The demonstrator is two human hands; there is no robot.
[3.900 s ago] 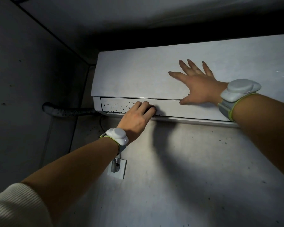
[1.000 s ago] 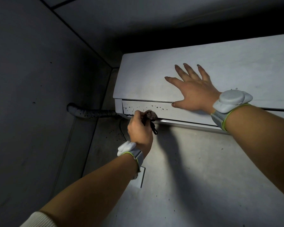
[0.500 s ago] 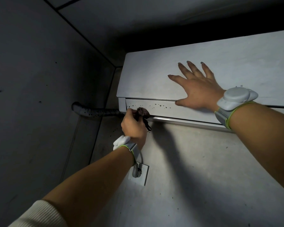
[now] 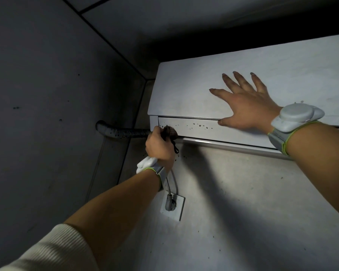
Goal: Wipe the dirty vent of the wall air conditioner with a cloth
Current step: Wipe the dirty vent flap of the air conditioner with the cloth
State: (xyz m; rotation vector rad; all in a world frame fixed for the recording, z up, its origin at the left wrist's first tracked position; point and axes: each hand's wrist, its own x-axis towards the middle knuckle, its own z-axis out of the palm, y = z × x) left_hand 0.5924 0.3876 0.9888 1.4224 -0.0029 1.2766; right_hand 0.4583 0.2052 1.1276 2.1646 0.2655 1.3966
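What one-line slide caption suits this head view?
Left hand presses a dark crumpled cloth to the speckled white vent flap; open right hand braces the air conditioner's front panel.

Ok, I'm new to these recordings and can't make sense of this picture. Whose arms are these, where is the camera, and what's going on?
There is no machine: a person wears one camera on the head, looking up along both arms. The left hand grips a dark bunched cloth against the speckled vent flap of the white wall air conditioner. The right hand lies flat and open on its front panel. Each wrist carries a grey band. Below, a grey plug sits in a wall socket.
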